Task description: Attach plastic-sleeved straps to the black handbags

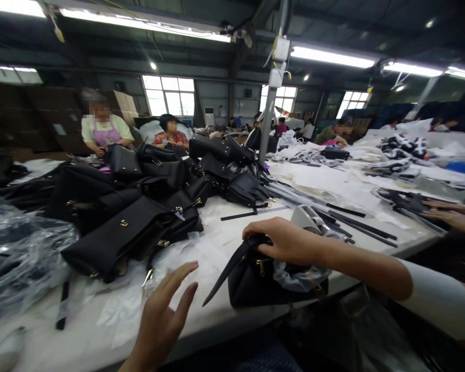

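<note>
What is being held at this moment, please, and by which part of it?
The right hand grips a black, boxy, leather-like bag at its top; exactly which piece is hidden. The left hand holds nothing.

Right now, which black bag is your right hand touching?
The zippered bag at the table's near edge, under the right hand; heaped bags lie farther left.

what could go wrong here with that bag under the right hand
The black bag sits at the front edge of the table; with only the right hand on it and the open left hand apart from it, a bump might tip it off.

The clear plastic bunched against the bag might catch on the nearby gold-coloured pull.
</note>
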